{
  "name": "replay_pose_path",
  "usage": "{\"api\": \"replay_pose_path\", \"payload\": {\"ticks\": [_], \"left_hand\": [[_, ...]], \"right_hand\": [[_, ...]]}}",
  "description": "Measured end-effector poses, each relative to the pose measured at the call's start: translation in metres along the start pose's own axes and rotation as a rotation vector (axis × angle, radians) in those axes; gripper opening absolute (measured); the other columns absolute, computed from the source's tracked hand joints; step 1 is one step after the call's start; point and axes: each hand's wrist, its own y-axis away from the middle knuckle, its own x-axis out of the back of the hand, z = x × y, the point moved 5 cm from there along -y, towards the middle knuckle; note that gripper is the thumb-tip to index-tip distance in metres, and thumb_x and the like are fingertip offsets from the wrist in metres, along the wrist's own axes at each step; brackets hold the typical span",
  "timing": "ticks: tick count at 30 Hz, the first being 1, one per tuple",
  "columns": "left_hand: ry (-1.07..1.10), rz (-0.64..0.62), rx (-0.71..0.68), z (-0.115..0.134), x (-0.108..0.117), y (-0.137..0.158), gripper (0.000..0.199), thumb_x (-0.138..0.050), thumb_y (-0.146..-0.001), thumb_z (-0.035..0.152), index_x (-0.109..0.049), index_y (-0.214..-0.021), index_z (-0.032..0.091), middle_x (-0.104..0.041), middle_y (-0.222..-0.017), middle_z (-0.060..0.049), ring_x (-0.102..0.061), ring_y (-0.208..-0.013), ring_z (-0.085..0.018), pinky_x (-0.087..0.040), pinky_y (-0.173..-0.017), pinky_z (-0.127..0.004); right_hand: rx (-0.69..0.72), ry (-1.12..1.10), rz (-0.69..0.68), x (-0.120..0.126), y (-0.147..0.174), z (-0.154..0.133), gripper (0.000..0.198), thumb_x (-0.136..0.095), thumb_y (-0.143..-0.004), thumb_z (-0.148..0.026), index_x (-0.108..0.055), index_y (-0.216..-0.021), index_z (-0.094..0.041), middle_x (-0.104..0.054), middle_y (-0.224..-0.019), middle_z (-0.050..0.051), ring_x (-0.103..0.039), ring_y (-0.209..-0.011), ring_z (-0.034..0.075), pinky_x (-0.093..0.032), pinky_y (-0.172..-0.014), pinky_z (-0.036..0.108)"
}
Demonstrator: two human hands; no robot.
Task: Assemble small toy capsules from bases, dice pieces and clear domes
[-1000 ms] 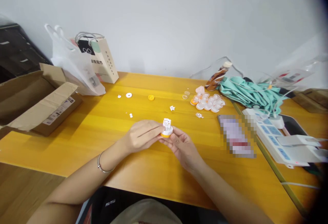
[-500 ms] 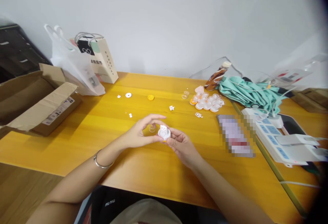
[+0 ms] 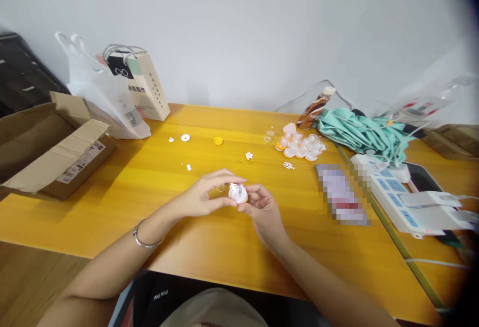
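Between my two hands, above the near part of the table, is a small round white plastic piece [image 3: 238, 194] with an orange base and a white upright part on top. My left hand [image 3: 209, 194] pinches its left side between thumb and fingers. On its right side, the thumb and fingers of my right hand [image 3: 264, 212] grip it too. Just behind my left fingers, a clear ring-like cup [image 3: 220, 187] is partly hidden. Farther back lie a yellow disc [image 3: 218, 141], a white ring [image 3: 185, 138], a white toothed piece [image 3: 249, 156] and a white wheel-shaped piece [image 3: 288, 165].
A cluster of clear-and-orange round pieces [image 3: 299, 146] lies right of centre, near a brown bottle [image 3: 316, 108] and green cloth [image 3: 348, 130]. A phone [image 3: 342, 194] and power strip [image 3: 392, 192] are at right. An open cardboard box [image 3: 82, 160] and bags [image 3: 149, 87] stand left.
The white piece has been turned and tilted in my hands, so its upright part now leans left. My left fingers have closed in nearer to it. The whole view shifted slightly.
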Motion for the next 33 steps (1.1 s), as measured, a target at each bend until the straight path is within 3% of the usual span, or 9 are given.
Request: {"api": "replay_pose_path", "payload": {"ticks": [5,23,33], "left_hand": [[0.018,-0.025,0.021,-0.002,-0.001,-0.001,0.034,-0.063,-0.077,0.023,-0.059,-0.11,0.019,-0.056,-0.097,-0.007,-0.055,-0.09,-0.016,-0.046,-0.083,-0.032],[0.184,-0.077,0.121,-0.015,-0.003,-0.001,0.031,-0.062,-0.077,0.028,-0.061,-0.107,0.019,-0.057,-0.091,-0.006,-0.057,-0.079,-0.014,-0.049,-0.072,-0.028],[0.085,-0.057,0.115,-0.013,-0.002,-0.001,0.031,-0.064,-0.076,0.027,-0.06,-0.105,0.018,-0.061,-0.094,-0.006,-0.057,-0.086,-0.016,-0.046,-0.078,-0.03]], "right_hand": [[0.016,-0.023,0.052,0.003,0.001,0.003,0.033,-0.079,-0.051,-0.011,-0.057,-0.072,-0.024,-0.07,-0.073,-0.006,-0.062,-0.073,0.014,-0.047,-0.074,0.029],[-0.267,-0.294,-0.089,-0.002,0.003,0.023,0.027,-0.076,-0.062,-0.035,-0.064,-0.081,-0.02,-0.067,-0.083,0.001,-0.061,-0.071,0.011,-0.05,-0.076,0.027],[-0.324,-0.316,-0.138,0.002,0.002,0.031,0.027,-0.07,-0.067,-0.042,-0.064,-0.08,-0.02,-0.068,-0.079,0.002,-0.063,-0.07,0.012,-0.05,-0.076,0.028]]}}
